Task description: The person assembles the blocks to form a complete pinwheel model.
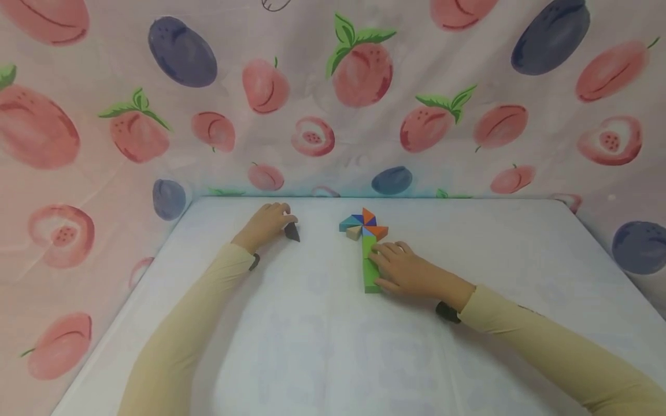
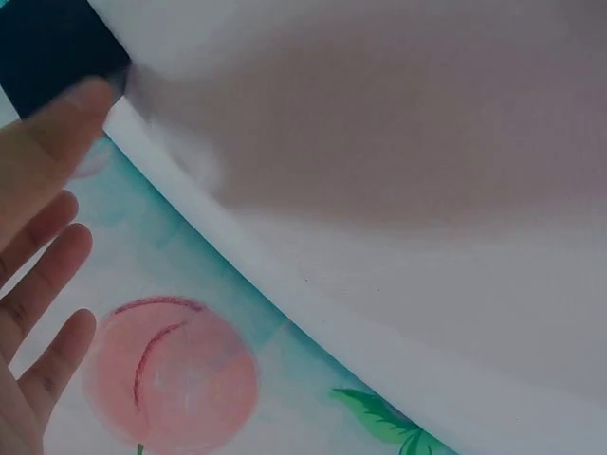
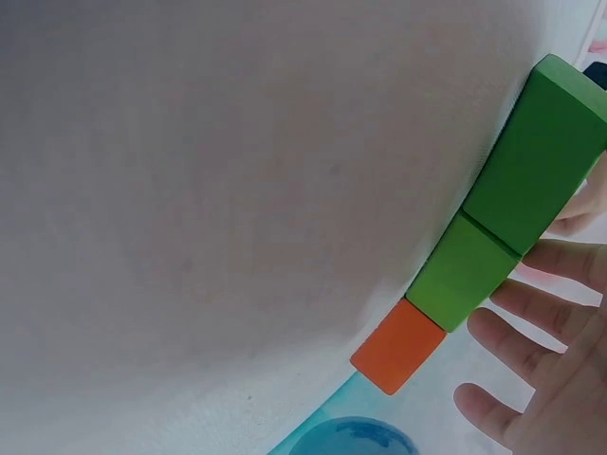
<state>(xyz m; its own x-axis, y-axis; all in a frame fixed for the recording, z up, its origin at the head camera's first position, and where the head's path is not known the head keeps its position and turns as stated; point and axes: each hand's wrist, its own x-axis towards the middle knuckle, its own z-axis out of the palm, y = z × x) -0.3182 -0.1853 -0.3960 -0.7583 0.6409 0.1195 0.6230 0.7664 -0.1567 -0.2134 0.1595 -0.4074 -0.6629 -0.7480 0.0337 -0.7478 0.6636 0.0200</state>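
Observation:
My left hand [image 1: 265,225] is at the far left part of the table and pinches a dark block [image 1: 293,233] with a pointed lower corner. In the left wrist view the thumb [image 2: 57,133] lies against that dark block [image 2: 57,57], while the other fingers are spread apart from it. My right hand [image 1: 411,270] rests beside a column of two green blocks [image 1: 370,274], its fingers touching their right side. The right wrist view has those fingers [image 3: 545,313] fairly straight by the lighter green block [image 3: 460,270] and the darker green block [image 3: 541,156].
Above the green column, small wedge blocks form a pinwheel: orange [image 1: 380,232], teal [image 1: 348,223], dark blue [image 1: 357,219] and tan [image 1: 354,233]. A white cloth covers the table [image 1: 312,346]. Behind it hangs a fruit-patterned curtain [image 1: 359,138].

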